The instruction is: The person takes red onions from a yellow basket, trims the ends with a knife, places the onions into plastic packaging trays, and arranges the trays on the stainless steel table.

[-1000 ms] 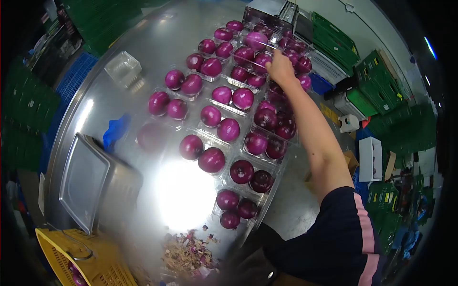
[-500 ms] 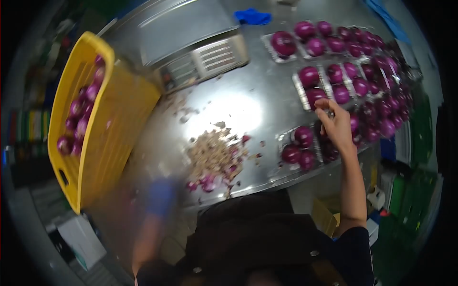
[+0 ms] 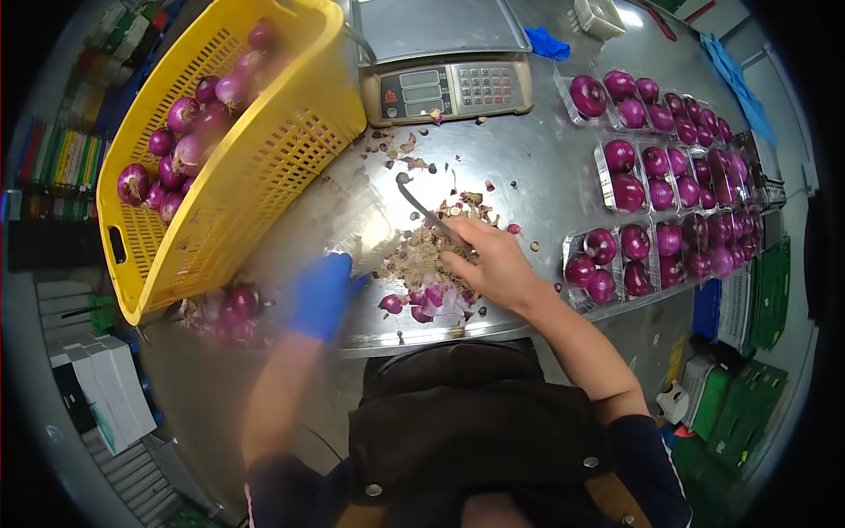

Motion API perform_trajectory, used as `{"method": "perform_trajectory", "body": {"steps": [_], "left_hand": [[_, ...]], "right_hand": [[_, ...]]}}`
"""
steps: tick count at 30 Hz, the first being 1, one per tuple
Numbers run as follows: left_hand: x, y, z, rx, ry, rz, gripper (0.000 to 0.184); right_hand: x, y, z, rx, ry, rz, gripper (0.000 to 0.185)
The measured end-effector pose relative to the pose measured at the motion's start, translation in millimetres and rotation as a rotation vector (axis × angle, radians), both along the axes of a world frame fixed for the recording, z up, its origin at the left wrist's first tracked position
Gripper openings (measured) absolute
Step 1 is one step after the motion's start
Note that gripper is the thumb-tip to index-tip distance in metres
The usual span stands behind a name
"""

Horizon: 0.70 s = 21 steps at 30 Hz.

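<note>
My right hand (image 3: 497,264) is bare and closed around a small knife (image 3: 422,209) with a dark, hooked blade, held over a pile of dry onion skins and trimmings (image 3: 440,251). Just left of the pile is my left hand (image 3: 323,295) in a blue glove. Blur covers its fingers, and I cannot make out whether they hold anything; a hazy, shiny patch lies beyond them. Purple skin pieces (image 3: 436,301) lie at the pile's near side. Several red onions (image 3: 187,154) sit in a tilted yellow basket (image 3: 255,167) on the left.
A scale (image 3: 458,91) stands at the back of the metal table (image 3: 519,176). Rows of clear plastic trays (image 3: 607,180) with red onions fill the right side. A blue cloth or glove (image 3: 547,44) and a white container (image 3: 600,18) lie farther back.
My right hand has come left from the onion trays to the skin pile, where the knife now shows in it. My gloved left hand has moved up and slightly right. The view has shifted.
</note>
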<state>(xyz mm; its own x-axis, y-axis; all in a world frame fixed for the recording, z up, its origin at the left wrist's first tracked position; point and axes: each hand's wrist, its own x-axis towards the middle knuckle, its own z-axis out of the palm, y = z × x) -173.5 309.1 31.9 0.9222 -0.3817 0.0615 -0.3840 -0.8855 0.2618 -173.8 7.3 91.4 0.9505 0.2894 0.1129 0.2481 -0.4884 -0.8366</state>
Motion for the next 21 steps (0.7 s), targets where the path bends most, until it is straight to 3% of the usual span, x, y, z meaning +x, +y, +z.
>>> {"method": "perform_trajectory", "body": {"steps": [2,5,8,9,11,13,16,17,19,21], "left_hand": [[-1,3,-1,0.082,0.013,-0.018,0.033],[1,4,1,0.091,-0.064,-0.075,0.035],[3,14,-12,0.062,-0.099,-0.121,0.036],[3,-2,37,0.094,0.312,0.003,0.039],[-6,-10,76,-0.001,0.011,-0.027,0.05],[-18,-4,106,-0.123,-0.231,-0.116,0.071],[-21,19,140,-0.227,-0.293,-0.156,0.063],[-19,27,150,-0.254,-0.302,-0.155,0.062],[-6,40,179,-0.229,-0.299,-0.027,0.055],[9,54,190,-0.242,-0.352,0.084,0.05]], "right_hand": [[6,25,-3,-0.005,-0.165,0.004,0.036],[18,57,-10,-0.123,-0.079,0.186,0.039],[31,79,-42,-0.286,-0.163,0.263,0.032],[35,82,-45,-0.367,-0.177,0.291,0.03],[32,81,-37,-0.203,-0.25,0.172,0.015],[27,64,-14,-0.108,-0.229,0.065,0.018],[23,22,4,0.011,-0.242,-0.269,0.017],[23,1,5,-0.068,-0.212,-0.421,0.011],[21,-40,-15,-0.127,-0.205,-0.702,0.011],[11,-85,-52,-0.273,-0.137,-0.792,0.011]]}}
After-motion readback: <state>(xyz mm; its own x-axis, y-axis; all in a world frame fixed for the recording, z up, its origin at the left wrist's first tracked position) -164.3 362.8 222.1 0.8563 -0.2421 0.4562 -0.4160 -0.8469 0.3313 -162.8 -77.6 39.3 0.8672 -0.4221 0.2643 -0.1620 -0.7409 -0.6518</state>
